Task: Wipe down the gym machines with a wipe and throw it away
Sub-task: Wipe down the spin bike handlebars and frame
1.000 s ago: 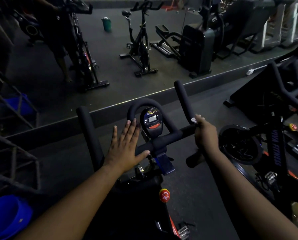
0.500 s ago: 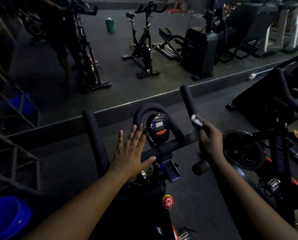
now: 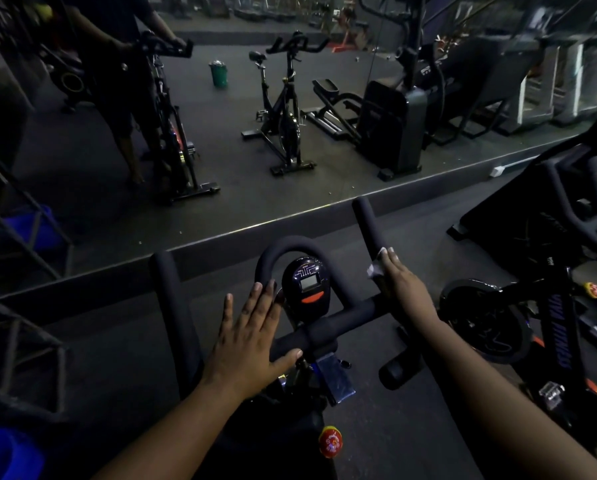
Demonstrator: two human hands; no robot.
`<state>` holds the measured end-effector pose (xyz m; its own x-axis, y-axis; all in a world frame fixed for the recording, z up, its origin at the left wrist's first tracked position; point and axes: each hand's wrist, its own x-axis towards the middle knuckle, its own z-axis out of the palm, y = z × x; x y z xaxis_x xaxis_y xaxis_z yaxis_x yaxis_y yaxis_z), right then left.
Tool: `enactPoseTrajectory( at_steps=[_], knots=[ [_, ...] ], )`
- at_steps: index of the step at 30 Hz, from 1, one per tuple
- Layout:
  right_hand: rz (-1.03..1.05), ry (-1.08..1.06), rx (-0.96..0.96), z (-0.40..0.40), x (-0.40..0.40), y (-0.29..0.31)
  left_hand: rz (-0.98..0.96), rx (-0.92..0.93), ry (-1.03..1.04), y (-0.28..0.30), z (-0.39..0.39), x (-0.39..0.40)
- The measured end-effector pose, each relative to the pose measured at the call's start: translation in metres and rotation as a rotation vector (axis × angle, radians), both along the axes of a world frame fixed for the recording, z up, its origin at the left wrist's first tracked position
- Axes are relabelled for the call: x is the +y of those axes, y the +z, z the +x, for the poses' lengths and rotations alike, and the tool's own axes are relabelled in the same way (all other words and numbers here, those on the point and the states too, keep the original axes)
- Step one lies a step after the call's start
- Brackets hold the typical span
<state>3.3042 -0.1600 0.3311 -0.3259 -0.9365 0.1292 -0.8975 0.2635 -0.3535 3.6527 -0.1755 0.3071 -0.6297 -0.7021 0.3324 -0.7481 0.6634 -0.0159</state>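
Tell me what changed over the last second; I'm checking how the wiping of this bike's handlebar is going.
The right hand slid the white wipe up the right handlebar prong, from its base by the crossbar toward its middle, holding the wipe throughout. The left hand stayed flat, fingers spread, beside the console, thumb on the crossbar.

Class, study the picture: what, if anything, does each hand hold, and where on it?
The right hand holds a white wipe against the right handlebar prong, fingers wrapped over it. The left hand holds nothing; it rests flat on the handlebar.
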Motion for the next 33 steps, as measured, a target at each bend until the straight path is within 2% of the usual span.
enactPoseTrajectory(
  at_steps=[5,9,11,13,17,22,28,30,33],
  knots=[
    [-0.05,0.032,0.174,0.0,0.007,0.015,0.009,-0.01,0.015,0.002,-0.001,0.002],
    [-0.372,0.011,0.009,0.004,0.001,0.046,0.01,-0.03,0.013,0.003,-0.002,-0.001],
    [-0.429,0.055,0.009,0.002,-0.022,0.058,0.013,-0.03,0.016,0.003,-0.002,0.0],
    [-0.35,0.115,0.06,-0.007,-0.058,0.066,0.023,-0.022,0.017,0.003,-0.001,0.0],
    [-0.037,0.271,0.141,-0.017,-0.097,0.06,0.021,-0.015,0.024,0.003,-0.002,-0.001],
    [-0.011,0.208,0.159,-0.021,-0.045,0.034,0.036,-0.01,0.023,0.004,-0.001,-0.001],
    [0.209,0.289,0.258,-0.039,0.009,0.027,0.077,-0.011,0.018,0.004,-0.004,0.0],
    [0.118,0.283,0.229,-0.035,0.002,0.043,0.072,-0.006,0.014,0.004,-0.003,0.0],
    [-0.226,0.232,0.247,-0.024,-0.031,0.07,0.072,-0.02,0.015,0.005,-0.003,0.0]
  ],
)
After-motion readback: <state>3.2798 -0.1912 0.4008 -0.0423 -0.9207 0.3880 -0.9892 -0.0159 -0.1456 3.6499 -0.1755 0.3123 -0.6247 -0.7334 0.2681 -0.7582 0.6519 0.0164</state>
